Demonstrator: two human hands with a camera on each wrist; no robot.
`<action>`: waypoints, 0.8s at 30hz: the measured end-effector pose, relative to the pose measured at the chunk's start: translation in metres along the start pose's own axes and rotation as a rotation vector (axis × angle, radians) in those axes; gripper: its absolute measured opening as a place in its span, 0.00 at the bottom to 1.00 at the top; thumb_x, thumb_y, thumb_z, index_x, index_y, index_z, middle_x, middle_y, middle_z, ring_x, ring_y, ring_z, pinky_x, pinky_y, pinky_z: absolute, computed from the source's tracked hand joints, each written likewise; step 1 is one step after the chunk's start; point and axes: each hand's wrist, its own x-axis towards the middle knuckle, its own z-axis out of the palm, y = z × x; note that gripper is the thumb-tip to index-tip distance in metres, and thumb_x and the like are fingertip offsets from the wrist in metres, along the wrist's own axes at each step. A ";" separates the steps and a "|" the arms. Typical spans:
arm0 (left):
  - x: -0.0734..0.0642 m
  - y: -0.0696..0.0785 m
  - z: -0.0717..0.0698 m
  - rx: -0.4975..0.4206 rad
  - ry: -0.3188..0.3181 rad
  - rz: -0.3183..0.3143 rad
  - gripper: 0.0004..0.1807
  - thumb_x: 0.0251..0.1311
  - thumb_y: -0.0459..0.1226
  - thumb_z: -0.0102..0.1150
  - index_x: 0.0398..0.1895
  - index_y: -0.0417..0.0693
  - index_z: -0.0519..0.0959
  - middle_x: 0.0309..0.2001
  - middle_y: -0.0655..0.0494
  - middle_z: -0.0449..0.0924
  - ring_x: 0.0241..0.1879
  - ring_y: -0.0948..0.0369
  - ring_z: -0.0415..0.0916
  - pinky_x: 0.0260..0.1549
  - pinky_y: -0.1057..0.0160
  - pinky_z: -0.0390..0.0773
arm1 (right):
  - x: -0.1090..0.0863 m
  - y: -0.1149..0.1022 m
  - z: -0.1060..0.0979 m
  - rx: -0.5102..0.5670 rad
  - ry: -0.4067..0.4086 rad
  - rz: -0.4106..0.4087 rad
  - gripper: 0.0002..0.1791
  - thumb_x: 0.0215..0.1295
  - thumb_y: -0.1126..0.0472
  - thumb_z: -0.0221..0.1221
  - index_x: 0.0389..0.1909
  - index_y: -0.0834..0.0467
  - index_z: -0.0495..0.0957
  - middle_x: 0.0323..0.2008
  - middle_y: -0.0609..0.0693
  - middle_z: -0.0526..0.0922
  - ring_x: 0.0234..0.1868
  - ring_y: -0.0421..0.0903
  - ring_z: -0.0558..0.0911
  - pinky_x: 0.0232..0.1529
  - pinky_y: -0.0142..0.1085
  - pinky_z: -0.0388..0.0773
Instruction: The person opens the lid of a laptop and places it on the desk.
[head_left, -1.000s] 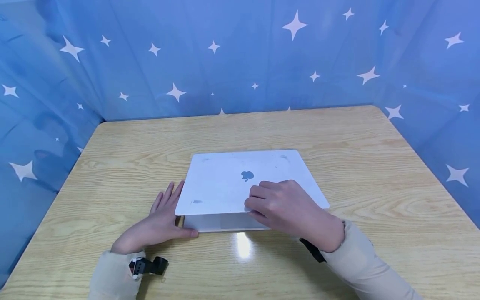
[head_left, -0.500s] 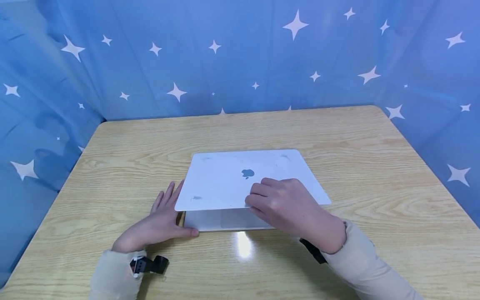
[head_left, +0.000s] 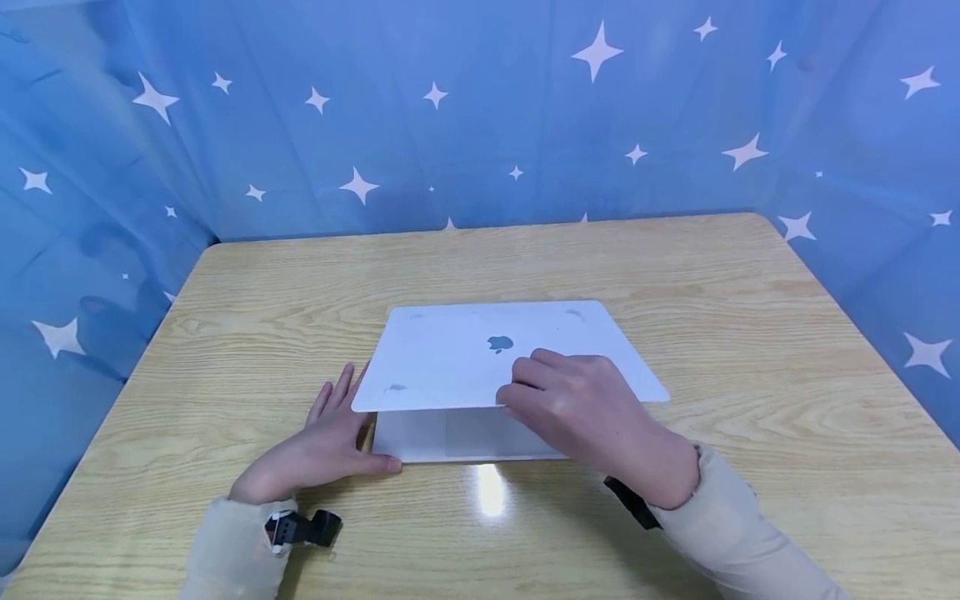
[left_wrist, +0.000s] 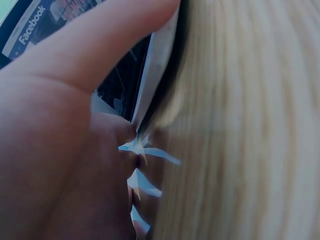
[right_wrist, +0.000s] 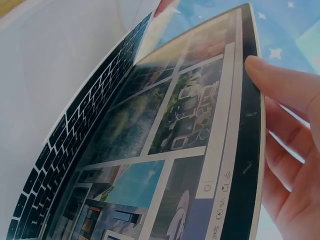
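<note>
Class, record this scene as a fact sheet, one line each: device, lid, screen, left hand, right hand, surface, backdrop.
Device: laptop, keyboard visible in the right wrist view
Lid: partly raised
Screen: lit, showing pictures and "12%"
Left hand: thumb on the base's front left corner, fingers at its left side
Right hand: grips the lid's front edge, thumb on the screen side
Surface: wood-grain table
Backdrop: blue curtain with white stars

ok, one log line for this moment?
laptop: on table | lid: part open | screen: lit | right hand: pinches lid | left hand: touches base
</note>
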 end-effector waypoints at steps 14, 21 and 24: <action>0.002 0.001 0.001 0.005 -0.003 -0.017 0.58 0.39 0.67 0.56 0.70 0.64 0.36 0.70 0.50 0.33 0.65 0.47 0.16 0.57 0.43 0.26 | -0.002 0.003 0.006 -0.009 0.050 0.017 0.09 0.45 0.69 0.61 0.16 0.51 0.77 0.16 0.40 0.67 0.17 0.35 0.62 0.12 0.23 0.58; 0.001 0.000 0.001 0.008 -0.003 -0.019 0.59 0.39 0.67 0.56 0.70 0.62 0.35 0.70 0.51 0.35 0.65 0.48 0.16 0.58 0.43 0.26 | 0.008 -0.002 -0.004 -0.021 0.104 0.009 0.10 0.40 0.72 0.62 0.15 0.53 0.77 0.15 0.42 0.66 0.16 0.36 0.61 0.14 0.21 0.54; 0.001 0.001 0.001 0.003 -0.003 -0.021 0.59 0.39 0.67 0.55 0.70 0.62 0.34 0.70 0.51 0.36 0.65 0.48 0.16 0.58 0.44 0.25 | 0.010 -0.003 -0.006 -0.019 0.116 0.022 0.10 0.41 0.72 0.62 0.15 0.53 0.78 0.15 0.42 0.67 0.16 0.36 0.63 0.14 0.22 0.57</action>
